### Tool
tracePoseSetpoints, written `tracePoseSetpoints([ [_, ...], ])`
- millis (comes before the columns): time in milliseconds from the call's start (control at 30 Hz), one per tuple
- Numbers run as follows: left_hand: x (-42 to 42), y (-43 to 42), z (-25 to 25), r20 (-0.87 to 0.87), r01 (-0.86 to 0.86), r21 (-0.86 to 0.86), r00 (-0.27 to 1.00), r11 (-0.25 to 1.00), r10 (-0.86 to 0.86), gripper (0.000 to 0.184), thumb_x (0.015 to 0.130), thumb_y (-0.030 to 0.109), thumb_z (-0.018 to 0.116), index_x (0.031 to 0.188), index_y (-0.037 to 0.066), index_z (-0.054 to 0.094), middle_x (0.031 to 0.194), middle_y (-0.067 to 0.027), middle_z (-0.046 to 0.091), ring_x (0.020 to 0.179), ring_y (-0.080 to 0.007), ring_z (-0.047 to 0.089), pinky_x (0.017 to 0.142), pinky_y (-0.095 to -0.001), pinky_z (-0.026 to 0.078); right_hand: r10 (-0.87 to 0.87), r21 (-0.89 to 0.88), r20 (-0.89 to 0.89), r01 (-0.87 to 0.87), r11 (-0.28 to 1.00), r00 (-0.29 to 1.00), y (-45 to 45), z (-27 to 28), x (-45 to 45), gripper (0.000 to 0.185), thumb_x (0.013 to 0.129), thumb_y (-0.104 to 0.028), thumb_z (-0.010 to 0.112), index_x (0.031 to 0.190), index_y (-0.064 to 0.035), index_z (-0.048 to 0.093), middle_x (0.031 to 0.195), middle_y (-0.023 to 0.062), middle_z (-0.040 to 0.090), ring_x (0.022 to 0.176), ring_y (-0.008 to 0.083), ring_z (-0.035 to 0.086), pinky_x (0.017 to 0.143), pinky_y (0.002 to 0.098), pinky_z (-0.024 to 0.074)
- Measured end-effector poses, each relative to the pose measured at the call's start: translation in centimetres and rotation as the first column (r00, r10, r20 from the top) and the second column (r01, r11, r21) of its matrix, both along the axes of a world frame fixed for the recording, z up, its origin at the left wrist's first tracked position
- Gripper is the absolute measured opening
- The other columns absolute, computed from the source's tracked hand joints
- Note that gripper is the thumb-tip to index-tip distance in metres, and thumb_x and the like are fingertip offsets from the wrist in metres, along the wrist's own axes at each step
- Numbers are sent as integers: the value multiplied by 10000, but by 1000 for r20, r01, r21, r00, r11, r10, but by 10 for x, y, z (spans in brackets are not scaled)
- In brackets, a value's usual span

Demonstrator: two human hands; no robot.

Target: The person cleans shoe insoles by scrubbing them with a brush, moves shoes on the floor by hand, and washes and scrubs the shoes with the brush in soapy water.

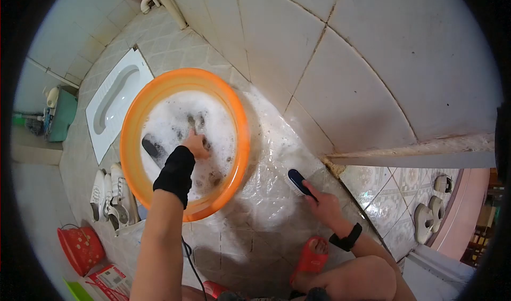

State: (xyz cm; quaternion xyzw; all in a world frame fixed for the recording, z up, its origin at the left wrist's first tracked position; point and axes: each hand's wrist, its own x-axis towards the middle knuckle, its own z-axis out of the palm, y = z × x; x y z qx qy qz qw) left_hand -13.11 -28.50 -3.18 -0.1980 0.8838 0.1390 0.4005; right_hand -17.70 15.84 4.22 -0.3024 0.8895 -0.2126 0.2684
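Observation:
An orange basin (242, 136) full of white suds (175, 106) stands on the tiled floor. My left hand (198, 144), with a black band at the wrist, reaches into the suds; foam hides most of its fingers. Close to its fingertips a dark patch (199, 122) shows through, too covered to name. A dark, rounded object (153, 147), resembling the end of a shoe, pokes out at the basin's left. Right of the basin, my right hand (323, 208) is closed round a scrub brush (303, 184) with a dark blue back and pale bristles, held above the wet floor.
Behind the basin lies a white squat toilet (120, 101). White shoes (114, 194) stand at the left, near a red bucket (81, 247). A tiled wall (287, 45) rises at the right. More shoes (426, 221) sit past the doorway sill. Red slippers (310, 258) are on my feet.

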Motion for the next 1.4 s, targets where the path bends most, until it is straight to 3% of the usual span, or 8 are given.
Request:
tracePoseSetpoints([
  [67,5,2,17,71,61,16,996,998,-62,761,608,411,676,1242,50,460,1367,-189,324,1279,-420,221,1044,-499,231,-19,-39,4,20,999,1000,-2,-1,0,460,866,-292,497,1312,-269,384,628,186,569,568,354,568,539,440,449],
  [167,17,21,90,389,52,-495,906,867,167,859,569,465,757,1315,225,406,1401,-19,325,1318,-335,187,946,-654,237,29,12,-45,-29,1000,999,-6,-3,0,447,870,-290,490,1306,-264,392,622,184,566,560,355,565,539,443,447],
  [333,106,-53,56,163,24,30,986,999,-28,712,414,452,816,975,48,644,949,-140,644,884,-275,608,771,-322,478,13,-59,-54,-17,998,998,-14,-5,3,453,842,-253,539,1282,-259,432,656,189,579,612,372,573,553,440,451],
  [700,105,4,48,188,8,443,977,896,-101,588,528,427,776,948,43,628,912,-127,652,869,-245,602,762,-348,453,69,-30,-88,-72,997,994,-21,-5,14,460,826,-257,569,1270,-264,449,669,163,594,604,342,585,553,418,466],
  [867,112,10,28,222,155,234,953,960,-208,684,555,478,757,1065,58,580,996,-118,635,928,-247,584,786,-342,443,95,-94,-113,-106,990,989,-17,-13,16,443,862,-287,508,1290,-273,395,623,171,572,578,356,575,550,445,459],
  [1067,91,55,109,390,-309,360,907,880,159,604,642,534,679,1043,84,640,1070,-108,615,926,-238,571,807,-323,436,91,-44,-66,-94,995,994,-15,-12,18,438,865,-314,497,1290,-299,393,663,172,585,609,359,581,562,444,461],
  [1167,107,49,93,262,-195,499,963,844,68,494,662,451,710,853,-1,651,789,-118,652,756,-213,594,704,-328,449,76,-22,-72,-77,997,995,-17,-6,19,445,843,-271,544,1275,-278,435,695,176,599,627,358,585,577,436,464],
  [1400,111,74,120,34,206,70,977,976,-209,272,576,241,665,754,36,666,701,-177,618,703,-295,614,648,-360,472,79,-51,-62,-82,995,995,-17,-3,20,437,860,-279,508,1287,-277,410,688,183,594,621,366,580,578,448,460],
])
